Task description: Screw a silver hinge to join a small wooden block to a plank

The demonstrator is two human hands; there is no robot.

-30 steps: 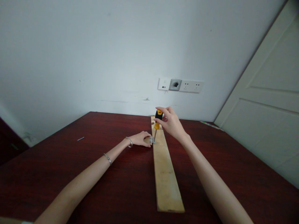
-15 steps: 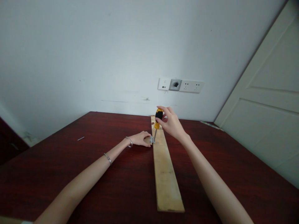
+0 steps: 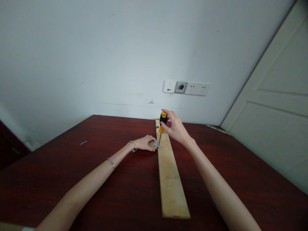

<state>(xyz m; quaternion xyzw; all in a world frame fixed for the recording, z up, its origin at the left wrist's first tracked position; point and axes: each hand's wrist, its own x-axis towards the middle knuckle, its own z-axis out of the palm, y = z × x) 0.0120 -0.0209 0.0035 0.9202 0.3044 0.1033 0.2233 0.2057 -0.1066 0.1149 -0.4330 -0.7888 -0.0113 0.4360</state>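
Your right grip (image 3: 177, 127): clasping screwdriver (image 3: 163, 119), tip at hinge (image 3: 158, 144) on plank (image 3: 172, 179)'s left edge; best pressed in line. Your left grip (image 3: 144, 142): pinching small wood piece (image 3: 151, 145), left of plank; best braced flat.

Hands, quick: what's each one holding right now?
Left hand: fingers closed around the small tan piece beside the metal hinge.
Right hand: closed, holding the yellow-and-black screwdriver by its handle.

A pale wall (image 3: 96, 48) rises behind a dark red table (image 3: 120, 192) in dim light, 2 sockets (image 3: 197, 89) right of center, a white panelled door (image 3: 276, 128) slanting at right.
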